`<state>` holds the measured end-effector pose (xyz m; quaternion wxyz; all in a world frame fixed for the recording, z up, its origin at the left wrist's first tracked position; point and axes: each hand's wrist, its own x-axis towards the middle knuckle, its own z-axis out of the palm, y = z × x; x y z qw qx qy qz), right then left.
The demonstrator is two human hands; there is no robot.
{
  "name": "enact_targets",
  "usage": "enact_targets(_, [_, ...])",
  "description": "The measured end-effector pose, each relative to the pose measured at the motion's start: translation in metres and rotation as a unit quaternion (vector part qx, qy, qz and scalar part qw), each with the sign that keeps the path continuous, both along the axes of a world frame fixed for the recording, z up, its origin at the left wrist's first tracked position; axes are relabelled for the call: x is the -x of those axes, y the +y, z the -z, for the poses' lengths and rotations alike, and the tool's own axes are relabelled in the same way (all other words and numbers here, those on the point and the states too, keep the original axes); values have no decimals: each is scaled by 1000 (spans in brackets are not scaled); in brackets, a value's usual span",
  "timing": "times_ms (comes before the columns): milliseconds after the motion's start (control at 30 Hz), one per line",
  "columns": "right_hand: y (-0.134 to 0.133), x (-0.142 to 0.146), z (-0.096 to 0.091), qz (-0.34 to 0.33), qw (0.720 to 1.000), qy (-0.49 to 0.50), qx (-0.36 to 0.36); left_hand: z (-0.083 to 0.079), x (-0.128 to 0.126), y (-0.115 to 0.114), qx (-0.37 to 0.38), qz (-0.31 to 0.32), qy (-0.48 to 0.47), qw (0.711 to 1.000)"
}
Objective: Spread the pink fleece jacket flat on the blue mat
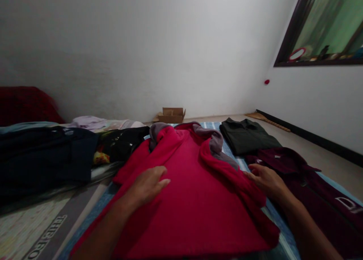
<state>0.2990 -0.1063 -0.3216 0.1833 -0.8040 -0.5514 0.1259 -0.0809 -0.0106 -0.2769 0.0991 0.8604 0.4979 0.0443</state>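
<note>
We see one red hoodie (195,199) on the striped mat (283,241), long axis running away from us, hood far. Two folded shirts, green (246,137) and maroon (312,188), lie right; bare floor beyond. Our left hand (147,184) presses flat, open; our right hand (265,178) seemingly pinches the sleeve edge.

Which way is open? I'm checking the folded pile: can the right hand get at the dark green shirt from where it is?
Probably yes. The right hand rests at the red garment's edge, and the dark green shirt lies beyond it on the striped mat, with only the flat maroon garment between.
</note>
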Motion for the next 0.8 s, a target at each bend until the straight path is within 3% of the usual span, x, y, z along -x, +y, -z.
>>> enact_targets(100, [45, 5, 11, -17, 999, -24, 32, 16, -61, 28, -18, 43, 0, 999])
enact_targets(200, [66, 10, 23, -36, 999, 21, 36, 35, -104, 59, -33, 19, 6, 999])
enact_targets(400, [74, 9, 41, -32, 998, 51, -2, 62, -146, 113, -68, -69, -22, 995])
enact_targets(500, [77, 10, 37, -31, 997, 63, -19, 74, -158, 133, -84, -93, -39, 991])
enact_targets(600, [78, 10, 10, -47, 995, 79, -46, 82, -169, 149, -99, -98, -53, 989])
enact_targets(700, [74, -12, -39, -63, 991, 90, -71, 88, -179, 163, -103, -93, -61, 988])
enact_targets(800, [71, -70, -88, 51, 992, -23, -113, 95, -185, 173, -96, -87, -67, 989])
